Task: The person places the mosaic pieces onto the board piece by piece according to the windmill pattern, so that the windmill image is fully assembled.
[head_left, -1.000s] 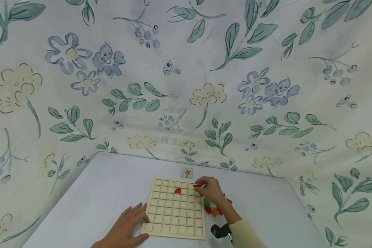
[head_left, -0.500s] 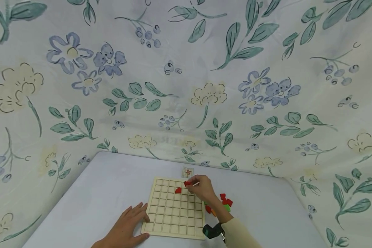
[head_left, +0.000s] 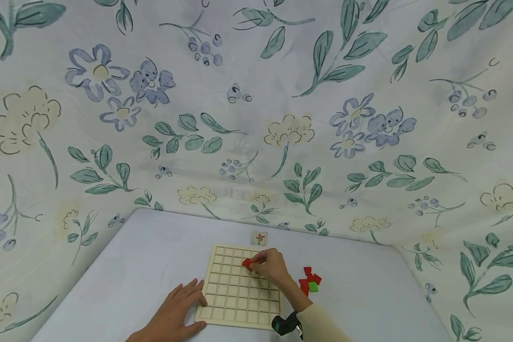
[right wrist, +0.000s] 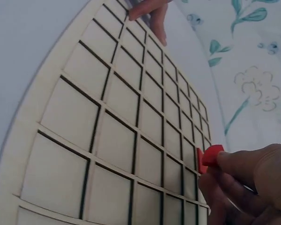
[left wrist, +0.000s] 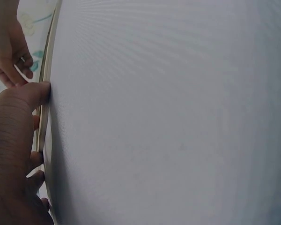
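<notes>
Two roles: pinching a red piece [right wrist: 213, 155] in the right hand [head_left: 273, 268] over the grid board [head_left: 235, 289], beside a second red piece [right wrist: 199, 161], probably for neat fitting; resting a relaxed left hand [head_left: 177, 308] against the board's near-left corner, presumably for steadiness; loose pieces [head_left: 310, 278] rightward, seemingly within reach.

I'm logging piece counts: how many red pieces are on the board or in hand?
2: one red piece lies on the board; a second red piece is pinched in the right hand. That hand may hide more.
</notes>
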`<action>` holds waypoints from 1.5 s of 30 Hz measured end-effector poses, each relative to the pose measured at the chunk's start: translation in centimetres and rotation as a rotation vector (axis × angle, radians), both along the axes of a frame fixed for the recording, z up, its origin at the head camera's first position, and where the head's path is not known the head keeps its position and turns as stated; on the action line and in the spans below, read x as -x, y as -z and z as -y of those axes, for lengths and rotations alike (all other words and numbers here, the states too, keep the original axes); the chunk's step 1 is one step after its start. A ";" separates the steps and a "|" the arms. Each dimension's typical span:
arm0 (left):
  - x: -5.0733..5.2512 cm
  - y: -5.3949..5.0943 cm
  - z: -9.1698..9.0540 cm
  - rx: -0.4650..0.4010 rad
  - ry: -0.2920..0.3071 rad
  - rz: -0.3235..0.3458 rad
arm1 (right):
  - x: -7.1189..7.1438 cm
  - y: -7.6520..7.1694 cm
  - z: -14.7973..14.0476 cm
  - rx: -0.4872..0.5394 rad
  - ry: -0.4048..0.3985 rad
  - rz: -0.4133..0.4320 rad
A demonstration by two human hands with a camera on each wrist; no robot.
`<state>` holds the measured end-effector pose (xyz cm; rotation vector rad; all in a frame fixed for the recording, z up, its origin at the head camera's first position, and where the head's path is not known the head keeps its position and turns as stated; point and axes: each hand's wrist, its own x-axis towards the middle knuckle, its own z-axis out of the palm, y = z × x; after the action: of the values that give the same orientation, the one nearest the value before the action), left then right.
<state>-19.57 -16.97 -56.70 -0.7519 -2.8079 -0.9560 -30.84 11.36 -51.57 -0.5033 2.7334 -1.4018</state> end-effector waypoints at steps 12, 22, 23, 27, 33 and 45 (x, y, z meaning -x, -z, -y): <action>0.1 -0.2 -0.1 0.006 -0.010 0.032 | -0.5 1.7 0.7 -0.029 0.017 -0.106; 0.0 0.2 -0.1 0.001 -0.005 0.011 | -0.8 2.5 1.3 -0.181 0.009 -0.276; 0.1 0.2 -0.1 0.003 -0.005 0.006 | -0.9 2.5 1.4 -0.199 0.007 -0.264; 0.1 0.3 0.0 0.002 -0.004 -0.006 | -1.0 2.4 1.4 -0.260 0.010 -0.276; 0.1 0.2 0.0 -0.002 -0.008 -0.001 | -1.0 2.3 1.3 -0.282 0.009 -0.289; 0.1 0.4 -0.2 0.000 -0.027 0.010 | -1.8 1.5 -1.0 -0.284 0.019 -0.263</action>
<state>-19.72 -16.81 -57.09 -0.7087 -2.8195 -0.9581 -29.04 12.40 -53.11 -0.6871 3.0797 -0.9855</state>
